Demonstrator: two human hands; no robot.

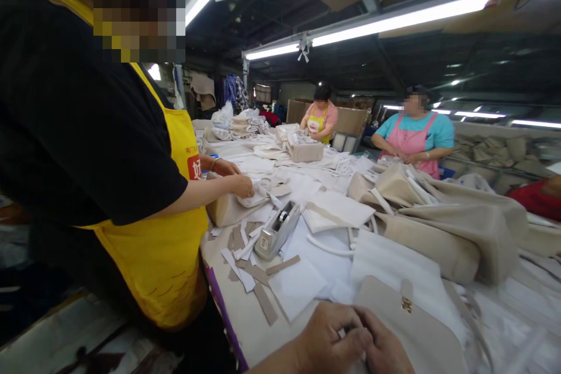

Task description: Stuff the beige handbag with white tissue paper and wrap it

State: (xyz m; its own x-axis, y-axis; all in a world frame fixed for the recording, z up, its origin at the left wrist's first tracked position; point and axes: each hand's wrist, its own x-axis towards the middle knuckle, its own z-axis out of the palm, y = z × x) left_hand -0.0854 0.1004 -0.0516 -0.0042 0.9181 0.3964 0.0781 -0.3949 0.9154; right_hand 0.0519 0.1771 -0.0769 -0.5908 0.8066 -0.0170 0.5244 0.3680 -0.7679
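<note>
From the head camera I see my two hands meeting at the bottom edge of the frame. My left hand (326, 336) is curled, its fingers bent inward toward the right hand (385, 350), and the two touch each other. Something small and pale shows between the fingertips, but I cannot tell what it is or whether either hand truly grips it. Just beside the right hand, touching it on the table (245, 310), lies a beige bag (421, 327) with a gold clasp (407, 304) on its flap.

Sheets of white paper (295, 286) lie just beyond my left hand, and strips of brown and white card (245, 260) are scattered past them. A grey tape dispenser (277, 229) stands among those strips, near the middle of the table. To the right is a heap of beige bags (456, 228), well apart from my hands.

On the left a person in a yellow apron (162, 251) leans over the table, both of that person's hands on a beige bag there. Two more people stand at the far end, one in a pink apron (412, 143).
</note>
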